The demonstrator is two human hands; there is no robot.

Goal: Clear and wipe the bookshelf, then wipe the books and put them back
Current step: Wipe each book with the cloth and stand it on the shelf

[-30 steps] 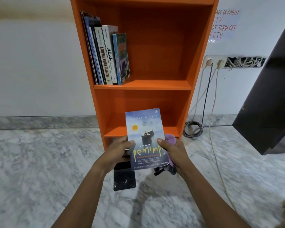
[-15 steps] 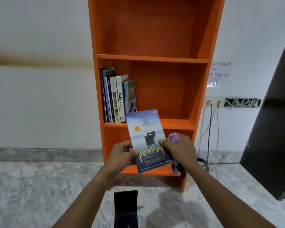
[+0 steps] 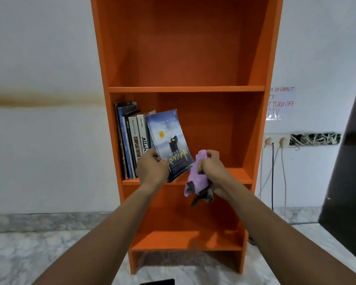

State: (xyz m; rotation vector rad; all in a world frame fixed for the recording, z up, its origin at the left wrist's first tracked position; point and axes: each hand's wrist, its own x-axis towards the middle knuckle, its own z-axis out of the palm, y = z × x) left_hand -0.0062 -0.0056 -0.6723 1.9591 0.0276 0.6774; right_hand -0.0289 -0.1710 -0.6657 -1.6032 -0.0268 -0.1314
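**Book raised to the middle shelf, right hand taken off it**

Since 0.5 s ago, the blue book (image 3: 169, 140) has been lifted from chest height up to the middle shelf (image 3: 234, 175) of the orange bookshelf (image 3: 185, 89), and the right hand (image 3: 211, 169) has been withdrawn from its cover.

The left hand (image 3: 151, 168) is closed on the book's lower left edge, fingers curled round it near the spine. The right hand's fingers are bunched only round the purple cloth (image 3: 197, 177), which hangs just beside the book's lower right corner.

From the left fingers the book extends up and to the right. Its long axis is tilted, with the top leaning left against the row of standing books (image 3: 132, 140) and the foot swung out to the right. The left hand is the nearer one, and the free shelf space lies to the right of the row. Judged from this, the foot must be swung in and the book stood upright.

Whether the book's foot touches the shelf board cannot be told, since it is hidden by the left hand and the cloth. The spines nearest the book are covered by it. 1 dark object (image 3: 157, 282) is cut off at the bottom edge.
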